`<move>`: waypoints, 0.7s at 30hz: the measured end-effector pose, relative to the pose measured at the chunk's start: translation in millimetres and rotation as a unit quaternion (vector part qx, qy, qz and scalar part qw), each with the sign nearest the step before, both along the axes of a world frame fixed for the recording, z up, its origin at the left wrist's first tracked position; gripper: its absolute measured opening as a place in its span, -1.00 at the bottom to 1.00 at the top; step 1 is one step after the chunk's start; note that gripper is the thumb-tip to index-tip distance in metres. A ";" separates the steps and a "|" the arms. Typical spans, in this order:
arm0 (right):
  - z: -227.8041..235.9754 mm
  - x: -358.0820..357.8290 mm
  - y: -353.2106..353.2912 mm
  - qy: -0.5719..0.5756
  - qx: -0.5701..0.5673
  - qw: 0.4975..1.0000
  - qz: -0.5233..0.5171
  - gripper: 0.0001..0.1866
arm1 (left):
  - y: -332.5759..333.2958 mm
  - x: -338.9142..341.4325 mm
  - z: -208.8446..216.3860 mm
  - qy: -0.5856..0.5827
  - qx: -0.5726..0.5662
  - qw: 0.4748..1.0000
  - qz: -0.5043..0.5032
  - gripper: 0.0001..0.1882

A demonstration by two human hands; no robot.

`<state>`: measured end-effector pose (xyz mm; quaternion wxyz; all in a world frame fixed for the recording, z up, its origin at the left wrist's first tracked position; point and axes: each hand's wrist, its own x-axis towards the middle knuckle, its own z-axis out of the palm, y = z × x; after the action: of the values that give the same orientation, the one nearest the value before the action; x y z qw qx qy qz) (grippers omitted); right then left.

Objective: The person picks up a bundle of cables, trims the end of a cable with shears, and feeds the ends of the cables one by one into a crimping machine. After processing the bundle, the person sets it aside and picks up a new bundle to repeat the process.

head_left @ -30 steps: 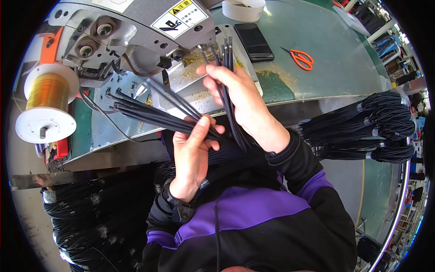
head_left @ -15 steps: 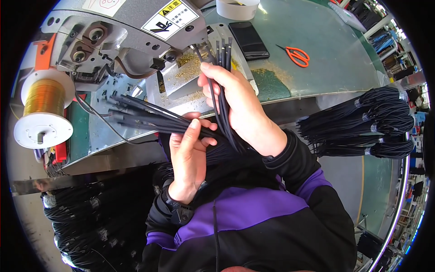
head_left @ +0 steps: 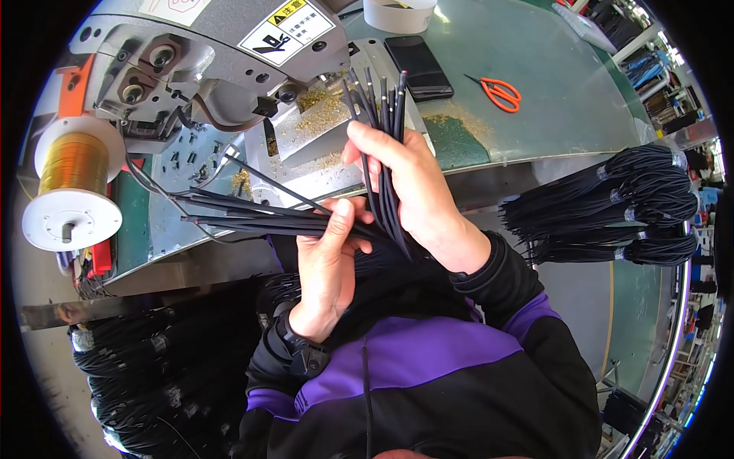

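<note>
My left hand (head_left: 329,264) is closed on a fan of black cords (head_left: 252,218), pinched between thumb and fingers, with their free ends spread to the left. One cord in that fan points up and away from the rest. Wrapped around a second bunch of black cords (head_left: 388,180), my right hand (head_left: 409,176) holds their ends upward. Several of those upper ends carry small metallic bands. Just beyond the right hand is the grey machine's work plate (head_left: 306,138), strewn with brass-coloured scraps. The machine head (head_left: 222,53) stands above it.
A spool of copper-coloured wire (head_left: 74,176) is on the left. A black phone (head_left: 419,67), orange-handled scissors (head_left: 501,96) and a white roll (head_left: 399,14) lie on the green table (head_left: 566,107). Tied cord bundles hang at right (head_left: 612,203) and lower left (head_left: 138,367).
My right hand has drawn slightly right and toward me with its bunch, away from the machine head. My left hand has shifted a little to the right, its cords now held steadier.
</note>
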<state>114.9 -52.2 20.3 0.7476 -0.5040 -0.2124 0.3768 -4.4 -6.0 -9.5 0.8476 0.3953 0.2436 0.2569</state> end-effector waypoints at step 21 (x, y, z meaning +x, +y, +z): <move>9.4 -0.8 -4.3 0.062 -0.014 0.997 0.049 -0.76 | 0.9 -0.1 -0.6 -0.004 0.003 1.000 -0.029 -0.87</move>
<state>114.2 -56.5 29.7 0.7328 -0.4793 -0.1849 0.4462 -4.4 -5.0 -10.1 0.8543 0.4039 0.2279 0.2348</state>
